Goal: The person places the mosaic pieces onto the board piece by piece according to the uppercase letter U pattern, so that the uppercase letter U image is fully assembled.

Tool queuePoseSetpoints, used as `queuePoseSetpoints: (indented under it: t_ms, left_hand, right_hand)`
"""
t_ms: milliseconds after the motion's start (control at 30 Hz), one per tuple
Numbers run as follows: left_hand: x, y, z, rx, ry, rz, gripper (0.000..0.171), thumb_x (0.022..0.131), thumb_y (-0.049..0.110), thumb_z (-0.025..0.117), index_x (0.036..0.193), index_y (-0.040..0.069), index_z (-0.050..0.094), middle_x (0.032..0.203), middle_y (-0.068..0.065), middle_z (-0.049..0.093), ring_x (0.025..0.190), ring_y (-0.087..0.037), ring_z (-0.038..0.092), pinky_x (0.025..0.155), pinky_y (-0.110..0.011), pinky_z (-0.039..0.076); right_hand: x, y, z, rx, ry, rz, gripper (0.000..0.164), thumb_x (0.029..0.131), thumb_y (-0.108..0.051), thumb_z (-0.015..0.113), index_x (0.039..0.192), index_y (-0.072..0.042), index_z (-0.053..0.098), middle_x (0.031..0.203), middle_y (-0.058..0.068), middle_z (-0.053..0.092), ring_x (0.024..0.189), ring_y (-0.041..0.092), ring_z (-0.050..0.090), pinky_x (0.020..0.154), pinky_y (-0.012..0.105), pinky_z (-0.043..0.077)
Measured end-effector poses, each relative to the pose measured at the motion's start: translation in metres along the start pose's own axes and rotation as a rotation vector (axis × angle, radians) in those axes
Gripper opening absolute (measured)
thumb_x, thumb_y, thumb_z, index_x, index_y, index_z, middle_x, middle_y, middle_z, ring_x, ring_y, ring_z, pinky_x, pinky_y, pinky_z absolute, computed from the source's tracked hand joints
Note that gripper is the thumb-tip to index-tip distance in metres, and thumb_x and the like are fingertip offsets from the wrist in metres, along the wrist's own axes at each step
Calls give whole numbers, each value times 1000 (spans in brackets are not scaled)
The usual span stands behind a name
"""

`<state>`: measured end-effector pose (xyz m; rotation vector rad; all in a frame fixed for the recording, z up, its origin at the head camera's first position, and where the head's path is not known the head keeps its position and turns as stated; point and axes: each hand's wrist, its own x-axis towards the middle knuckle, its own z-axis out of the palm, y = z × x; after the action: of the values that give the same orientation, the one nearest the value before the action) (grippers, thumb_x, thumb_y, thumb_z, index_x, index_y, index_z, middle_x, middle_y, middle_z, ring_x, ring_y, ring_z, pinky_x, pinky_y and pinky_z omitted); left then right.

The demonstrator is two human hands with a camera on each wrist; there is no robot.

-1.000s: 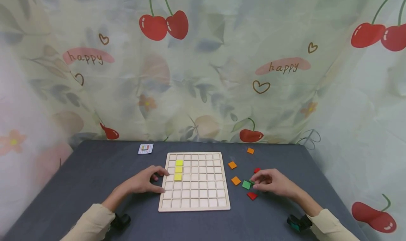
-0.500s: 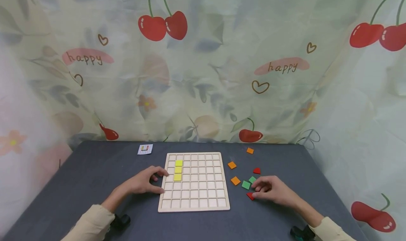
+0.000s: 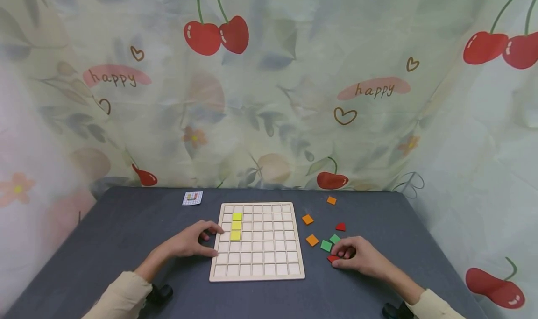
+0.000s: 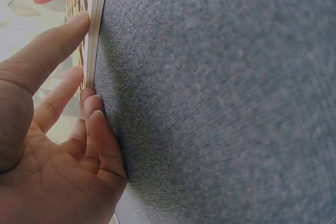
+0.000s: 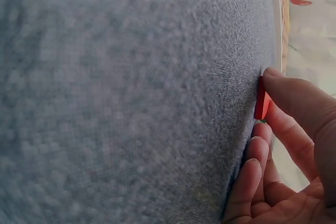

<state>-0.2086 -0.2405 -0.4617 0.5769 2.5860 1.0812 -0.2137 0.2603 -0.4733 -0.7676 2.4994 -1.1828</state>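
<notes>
1. One dark table (image 3: pixel 256 300) under everything.
2. Board (image 3: pixel 269 246): three yellow tiles (image 3: pixel 236 225) sit in its second column from left; other visible cells bare.
3. Left hand (image 3: pixel 189 240): thumb and index finger touch board's left edge, no curl round it.
4. Right hand (image 3: pixel 362 256): thumb and index finger pinch red piece (image 3: pixel 332 259), right of board. Step looks like pick-up; next move probably calls for lifting clear of two green tiles (image 3: pixel 326 245).
5. Card (image 3: pixel 192 198): beyond board, leftward.
6. Also loose: three orange tiles (image 3: pixel 312 240), another red tile (image 3: pixel 341 227).

board (image 3: pixel 257 257): matt wood | tabletop (image 3: pixel 269 302): rough cloth | red tile (image 5: pixel 260 100): smooth
</notes>
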Motion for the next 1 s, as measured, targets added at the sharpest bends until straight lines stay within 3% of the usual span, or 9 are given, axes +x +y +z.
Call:
queuePoseSetpoints:
  t_ms: [633, 1000]
  left_hand:
    - [-1, -3, 1, -18, 1, 5, 50, 85, 24, 86, 128, 11, 63, 121, -9, 54, 100, -25, 53, 89, -48, 44]
    - [0, -2, 0, -21, -1, 2, 50, 85, 24, 86, 128, 12, 64, 121, -8, 54, 100, -25, 53, 89, -48, 44]
  right_hand:
    - [2, -7, -2, 20, -55, 23, 20, 85, -16, 85, 96, -10, 69, 85, 0, 64, 76, 16, 59, 69, 28, 49]
    - [4, -13, -8, 102, -143, -8, 10, 93, -7, 75, 98, -4, 67, 88, 5, 68, 75, 17, 63, 68, 29, 52]
